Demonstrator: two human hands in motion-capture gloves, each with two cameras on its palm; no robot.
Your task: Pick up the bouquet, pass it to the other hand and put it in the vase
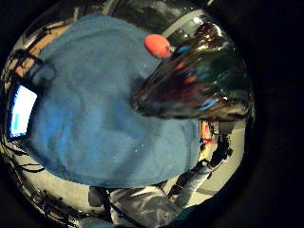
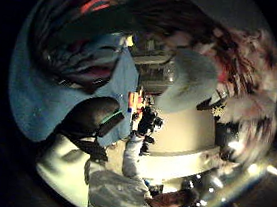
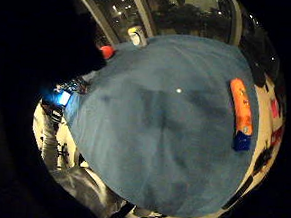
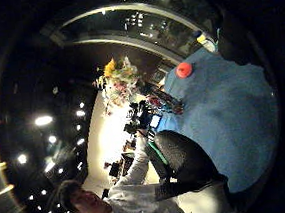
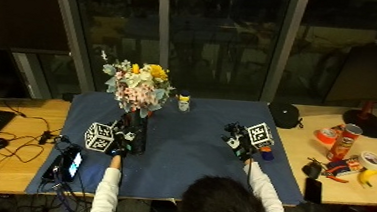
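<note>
On the blue cloth (image 5: 192, 151) the bouquet (image 5: 138, 86) stands upright, blooms uppermost, left hand (image 5: 121, 140) fingers grasping it; right hand (image 5: 241, 141) released.

The bouquet (image 5: 137, 88), a rounded bunch of pink, white and yellow blooms with pale green leaves, is seen standing upright with its stems down in the vase (image 5: 137, 130). The vase is dark and tall, and it is set upright on the left part of the blue cloth (image 5: 185, 151), toward the near side. The blooms are spread wider than the vase.
</note>
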